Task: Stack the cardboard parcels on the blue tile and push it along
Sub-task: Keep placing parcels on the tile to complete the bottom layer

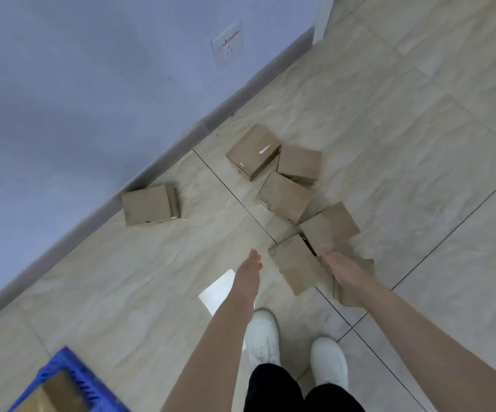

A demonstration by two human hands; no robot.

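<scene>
Several brown cardboard parcels lie loose on the beige floor. One parcel sits alone by the wall. A cluster spreads from a taped parcel down to the nearest parcel. My left hand reaches forward just left of that nearest parcel, fingers straight and holding nothing. My right hand stretches out on its right side, fingertips at the gap beside another parcel. A blurred parcel lies under my right wrist. The blue tile shows at the bottom left with a parcel on it.
A pale wall with a socket and a grey skirting board runs diagonally on the left. My white shoes stand just behind the parcels. Tiled floor extends to the right.
</scene>
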